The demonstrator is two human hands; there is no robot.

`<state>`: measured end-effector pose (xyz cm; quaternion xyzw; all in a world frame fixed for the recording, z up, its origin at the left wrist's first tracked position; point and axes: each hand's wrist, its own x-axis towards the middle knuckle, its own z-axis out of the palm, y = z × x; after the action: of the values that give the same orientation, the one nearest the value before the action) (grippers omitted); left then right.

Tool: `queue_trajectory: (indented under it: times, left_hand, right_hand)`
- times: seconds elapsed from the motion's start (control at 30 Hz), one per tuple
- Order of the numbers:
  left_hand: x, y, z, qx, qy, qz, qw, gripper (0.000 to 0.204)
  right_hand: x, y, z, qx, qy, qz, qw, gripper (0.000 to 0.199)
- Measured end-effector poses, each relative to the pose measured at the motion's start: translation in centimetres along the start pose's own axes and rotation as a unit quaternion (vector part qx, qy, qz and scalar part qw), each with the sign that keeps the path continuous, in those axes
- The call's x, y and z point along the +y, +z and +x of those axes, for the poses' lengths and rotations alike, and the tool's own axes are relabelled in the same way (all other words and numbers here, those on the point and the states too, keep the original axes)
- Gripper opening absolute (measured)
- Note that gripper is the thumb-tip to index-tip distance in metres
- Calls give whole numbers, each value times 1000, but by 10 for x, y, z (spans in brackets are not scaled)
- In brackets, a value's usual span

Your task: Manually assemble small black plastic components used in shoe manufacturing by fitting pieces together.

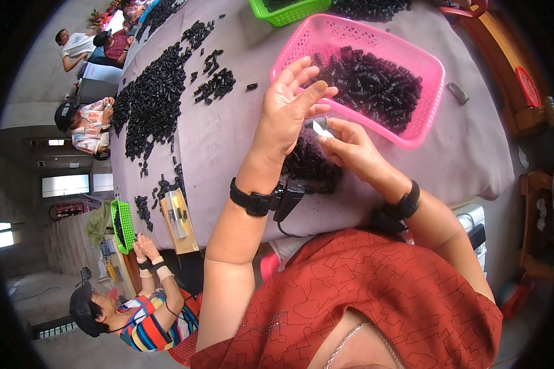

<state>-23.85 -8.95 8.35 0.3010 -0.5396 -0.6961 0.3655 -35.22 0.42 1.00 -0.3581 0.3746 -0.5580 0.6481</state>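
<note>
My left hand (287,109) is raised above the table with its fingers spread, thumb and fingertips touching a small piece held at centre. My right hand (351,147) grips a small pale blade-like tool (320,127) and a small black part against the left hand. Under both hands lies a heap of small black parts (311,165) on the grey cloth. Just beyond stands a pink plastic basket (357,31) holding many of the same black pieces (372,83). Each wrist wears a black band with a small device.
A large spread of black parts (157,98) covers the table's left. A green basket (287,11) stands at the far edge, another green basket (124,224) at the left end. A yellow packet (178,220) lies near it. Other people sit along the left side.
</note>
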Motion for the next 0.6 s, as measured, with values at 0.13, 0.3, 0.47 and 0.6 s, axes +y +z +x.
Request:
queue_trajectory:
  times: [0.13,0.3,0.47,0.6]
  left_hand:
    - [-1,-36,-29,64,36,107,992,50]
    - [-29,-95,-92,196,-21,249,948,33]
    - [-56,-106,-111,178,-26,426,887,24]
    - [-50,-93,-102,112,13,520,847,26]
  right_hand:
    - [1,-3,1,-11,-2,-12,1000,13]
    - [-3,-2,1,-22,7,-66,998,13]
    - [3,2,-1,-18,-4,-125,992,16]
    - [5,0,0,-20,-14,-148,989,17]
